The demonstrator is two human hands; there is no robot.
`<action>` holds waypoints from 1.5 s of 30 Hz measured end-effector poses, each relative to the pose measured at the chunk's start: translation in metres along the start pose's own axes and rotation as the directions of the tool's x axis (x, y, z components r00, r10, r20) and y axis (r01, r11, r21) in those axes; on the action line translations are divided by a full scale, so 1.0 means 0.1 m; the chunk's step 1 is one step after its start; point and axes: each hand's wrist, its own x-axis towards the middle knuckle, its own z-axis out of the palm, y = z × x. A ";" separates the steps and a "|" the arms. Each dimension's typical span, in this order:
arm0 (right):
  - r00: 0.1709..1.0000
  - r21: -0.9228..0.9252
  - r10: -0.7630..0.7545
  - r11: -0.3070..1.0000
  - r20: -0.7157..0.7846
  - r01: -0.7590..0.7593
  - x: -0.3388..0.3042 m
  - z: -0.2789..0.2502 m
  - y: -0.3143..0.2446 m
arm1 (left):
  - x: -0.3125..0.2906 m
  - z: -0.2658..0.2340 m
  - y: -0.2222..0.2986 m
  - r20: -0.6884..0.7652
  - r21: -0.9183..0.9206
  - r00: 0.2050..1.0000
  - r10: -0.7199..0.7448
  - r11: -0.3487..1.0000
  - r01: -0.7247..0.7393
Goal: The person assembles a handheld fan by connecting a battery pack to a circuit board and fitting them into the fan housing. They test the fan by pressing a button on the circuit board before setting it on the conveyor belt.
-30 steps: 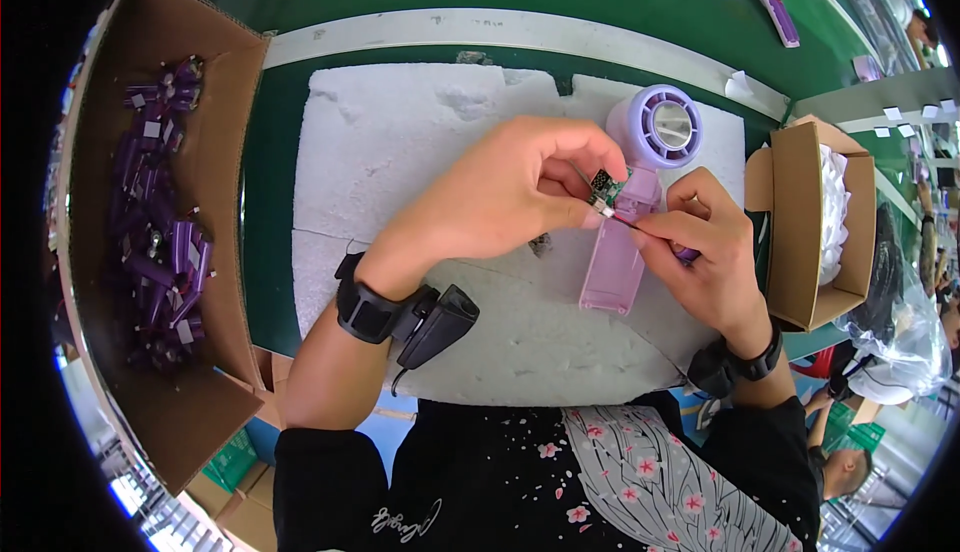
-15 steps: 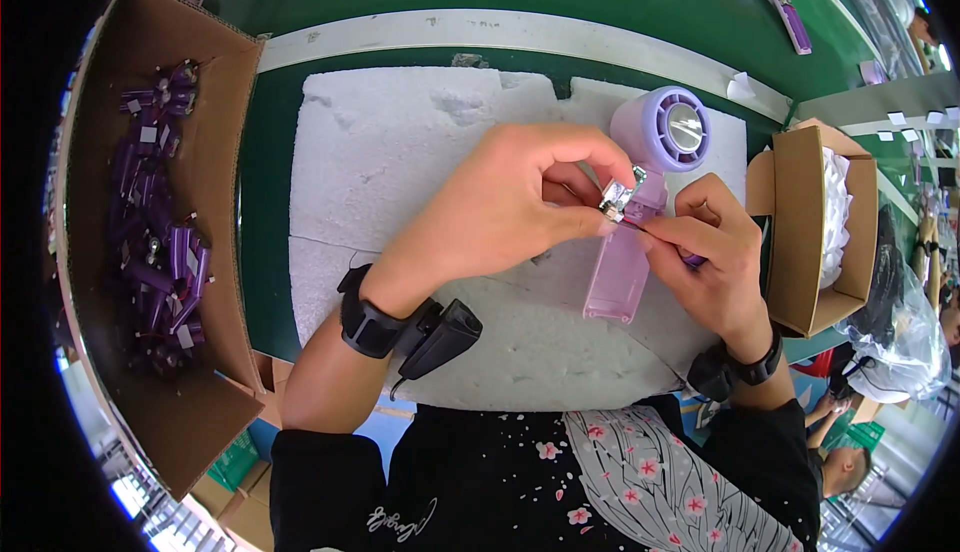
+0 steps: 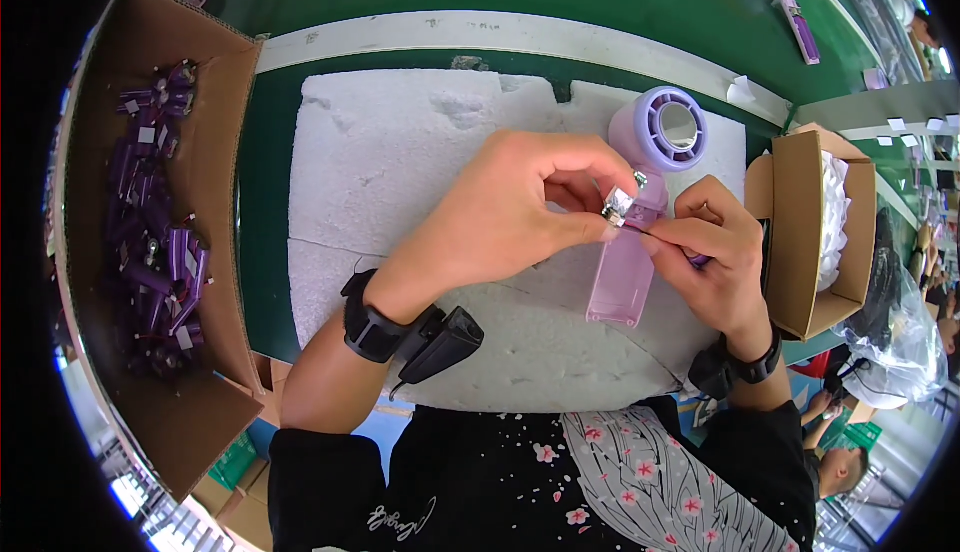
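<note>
the left hand [image 3: 510,214] comes in from the lower left and pinches a small silvery metal part [image 3: 617,206] between thumb and fingertips, right at the neck of a lilac handheld fan [image 3: 640,222]. the right hand [image 3: 715,252] closes around the right side of the fan's pale pink-lilac handle, fingers curled, thumb pressed near the same spot; something dark purple peeks out under its fingers, too hidden to name. both hands are narrowly closed, neither is spread.

the fan lies on a white foam pad [image 3: 400,162] that covers the green bench [image 3: 262,202], a little right of the middle. its long axis runs from the round, vented head at the upper right, beside the pad's far edge, down to the squared handle end at the lower left, nearer the person. the head's open face looks up toward the camera.

it looks like a light, hollow plastic shell: stiff, smooth and likely a bit slippery, so a grip across the flat sides of the handle seems the surest hold, as the right hand has it. the metal part looks tiny and easy to drop or bend, best held by fingertip pinch only.

a cardboard box [image 3: 210,132] on the left holds a heap of purple cylindrical parts [image 3: 150,222]. a smaller carton [image 3: 800,242] at the right holds white wrapped stuff.
</note>
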 end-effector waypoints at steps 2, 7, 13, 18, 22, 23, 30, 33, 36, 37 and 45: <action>1.000 0.021 -0.004 1.000 0.005 0.004 0.01 -0.01 0.01 | 0.00 0.00 -0.02 0.006 0.035 0.999 0.038 0.999 -0.038; 0.998 -0.018 -0.050 0.999 0.040 0.051 0.00 -0.02 0.00 | 0.01 0.03 -0.05 0.010 0.055 0.998 0.065 0.996 -0.065; 0.999 -0.088 0.017 0.996 -0.048 -0.022 0.01 0.03 -0.04 | 0.02 0.09 -0.08 0.021 0.315 0.954 0.298 0.904 -0.289; 0.979 -0.095 0.137 0.984 -0.148 -0.152 0.02 0.09 -0.14 | 0.02 0.15 -0.08 0.029 0.426 0.940 0.340 0.847 -0.320; 0.984 -0.155 0.064 0.984 -0.168 -0.091 0.01 0.08 -0.09 | 0.02 0.19 -0.11 -0.064 0.357 0.939 0.338 0.886 -0.294; 0.985 -0.181 0.028 0.982 -0.171 -0.060 0.01 0.08 -0.08 | 0.02 0.19 -0.11 -0.072 0.359 0.940 0.335 0.888 -0.289; 0.982 -0.190 0.052 0.978 -0.180 -0.086 0.03 0.10 -0.10 | 0.01 0.14 -0.12 -0.089 0.377 0.936 0.341 0.881 -0.285; 0.982 -0.196 0.043 0.977 -0.185 -0.079 0.03 0.11 -0.09 | 0.01 0.10 -0.11 -0.034 0.394 0.949 0.314 0.877 -0.276; 0.980 -0.191 0.005 0.981 -0.200 -0.044 0.02 0.12 -0.08 | 0.01 0.09 -0.11 -0.026 0.353 0.958 0.284 0.900 -0.257; 0.981 -0.212 -0.017 0.977 -0.193 -0.025 0.01 0.10 -0.08 | 0.00 0.09 -0.11 -0.020 0.332 0.963 0.269 0.910 -0.247; 0.983 -0.218 -0.044 0.976 -0.179 0.004 -0.04 0.08 -0.04 | 0.03 0.15 -0.16 -0.026 0.400 0.930 0.367 0.857 -0.327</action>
